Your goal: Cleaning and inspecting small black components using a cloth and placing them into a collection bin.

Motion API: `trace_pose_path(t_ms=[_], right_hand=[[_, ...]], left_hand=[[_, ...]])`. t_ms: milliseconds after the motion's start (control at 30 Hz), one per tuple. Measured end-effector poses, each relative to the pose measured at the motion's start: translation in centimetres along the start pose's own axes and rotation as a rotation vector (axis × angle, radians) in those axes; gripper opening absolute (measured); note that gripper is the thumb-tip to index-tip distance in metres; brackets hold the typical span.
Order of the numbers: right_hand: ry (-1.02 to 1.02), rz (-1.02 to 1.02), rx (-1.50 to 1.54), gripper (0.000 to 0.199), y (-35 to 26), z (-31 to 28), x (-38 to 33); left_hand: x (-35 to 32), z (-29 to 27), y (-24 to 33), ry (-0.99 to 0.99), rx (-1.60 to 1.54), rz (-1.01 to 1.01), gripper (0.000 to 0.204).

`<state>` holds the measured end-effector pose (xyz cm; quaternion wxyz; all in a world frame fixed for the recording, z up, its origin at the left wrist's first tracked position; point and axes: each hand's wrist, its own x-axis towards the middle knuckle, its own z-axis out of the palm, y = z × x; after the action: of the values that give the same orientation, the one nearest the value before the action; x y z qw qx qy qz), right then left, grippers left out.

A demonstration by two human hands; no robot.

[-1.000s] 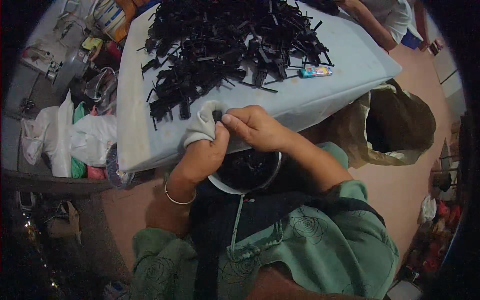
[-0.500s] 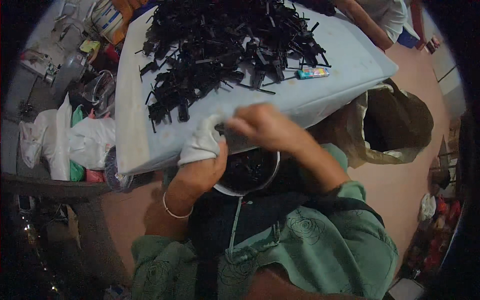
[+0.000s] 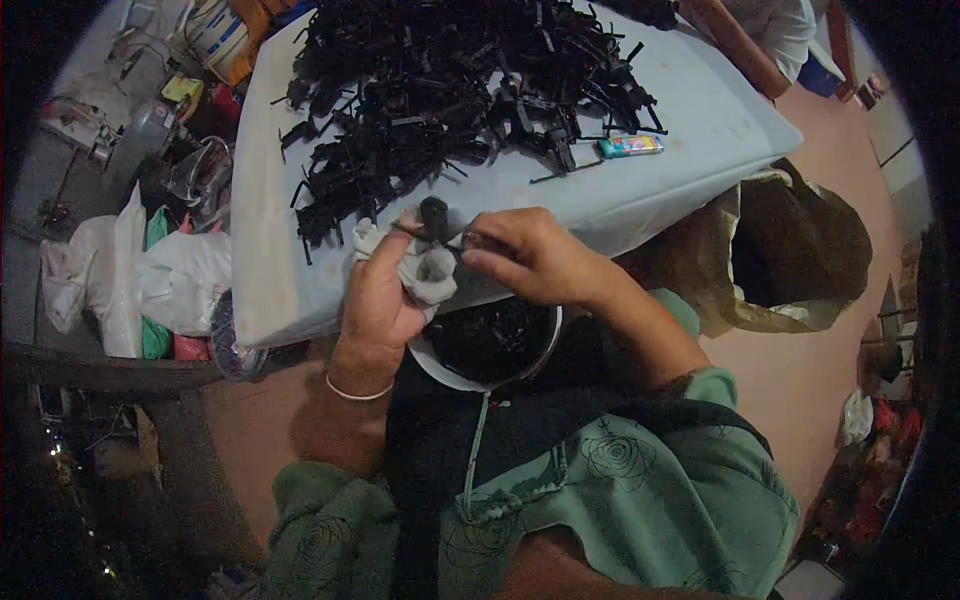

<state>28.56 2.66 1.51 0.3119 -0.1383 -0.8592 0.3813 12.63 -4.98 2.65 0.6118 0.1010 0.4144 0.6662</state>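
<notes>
My left hand (image 3: 380, 295) is closed round a bunched white cloth (image 3: 436, 282). A small black part (image 3: 433, 215) stands up at its fingertips, above the cloth. My right hand (image 3: 535, 255) is close beside the part, thumb and fingers pinched together; what they hold, if anything, is too small to make out. Both hands are over the near edge of the white-covered table (image 3: 560, 215). Just beyond them spreads a large heap of black plastic parts (image 3: 430, 110) with thin prongs. Below my hands, a white bucket (image 3: 445, 375) holds more black pieces.
A small colourful packet (image 3: 630, 146) lies right of the heap. Right of the table stands a big open brown sack (image 3: 810, 250). White plastic bags (image 3: 185, 285) are at the left. Another person's arm (image 3: 735, 45) rests near the far right corner.
My left hand has turned more upright, bringing the black part into view above the cloth. My right hand, blurred before, is now steadier and slightly farther right.
</notes>
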Motion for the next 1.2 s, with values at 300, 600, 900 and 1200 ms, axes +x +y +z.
trace_pose_path(t_ms=[300,600,900,1200], right_hand=[[0.297,0.081,0.028,0.023,-1.0,1.8,0.6],[0.055,0.189,0.246,0.027,0.4,1.4,0.6],[0.161,0.234,0.407,0.031,0.0,3.8,0.7],[0.109,0.249,0.508,0.027,-0.3,3.0,0.9]], left_hand=[[-0.4,-0.3,-1.7,-0.225,0.905,0.614,0.023],[-1.0,0.0,-0.8,-0.160,0.954,0.452,0.024],[-1.0,0.2,-1.3,-0.073,1.394,0.980,0.029],[-1.9,0.3,-0.4,-0.163,1.094,0.796,0.028]])
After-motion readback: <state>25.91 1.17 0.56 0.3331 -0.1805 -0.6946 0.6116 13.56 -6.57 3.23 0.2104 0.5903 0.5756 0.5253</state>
